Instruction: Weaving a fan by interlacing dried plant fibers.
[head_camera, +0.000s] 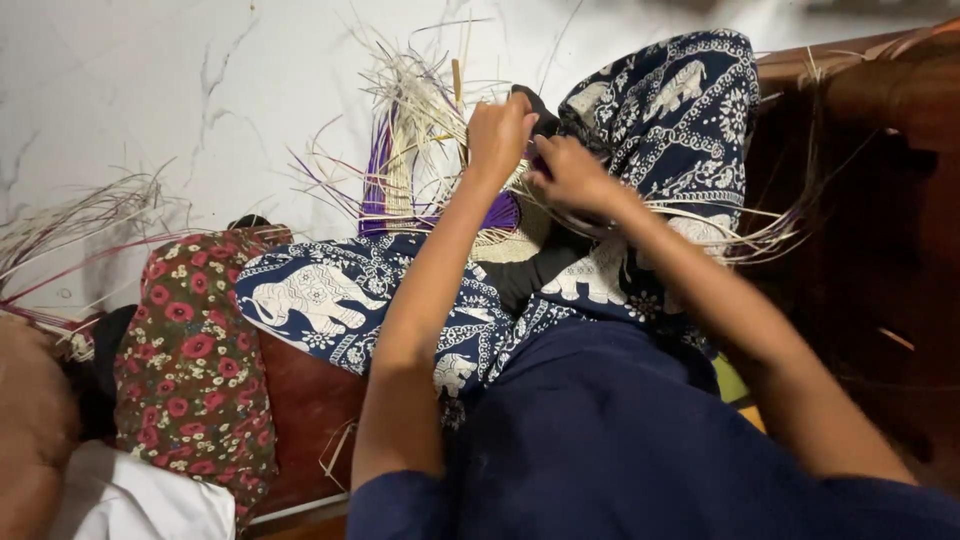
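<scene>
A: Straw bundles (70, 225), pale with some reddish lengths, are noted far out to the left of the left hand, fanned over the white floor (150, 90). Nearer in, a red floral cushion (195, 365) is seen, low and left of the left forearm.

B: And the left hand (497, 132) itself?

A: It is closed in a fist on upright strips at the top edge of the woven piece (440, 170). Which strip is gripped cannot be told; the hand is blurred.

B: The piece's position is recorded how?

A: Directly under and just left of both hands, propped on the lap against the raised knee in elephant-print trousers (670, 110). Purple and natural strips are woven at its base; loose ends spray upward and sideways.

B: Handling?

A: It is judged light and springy. The woven part looks firm enough to be held flat; the free ends are thin, likely to kink or split if bent sharply. Hold is best taken at the woven edge, close to the last crossing, not at the tips.

B: The right hand (570, 175)?

A: Fingers are curled narrow, pinched on strips beside the left hand, the two hands nearly touching. Right of it, stray strips trail toward dark wooden furniture (880, 200).
</scene>
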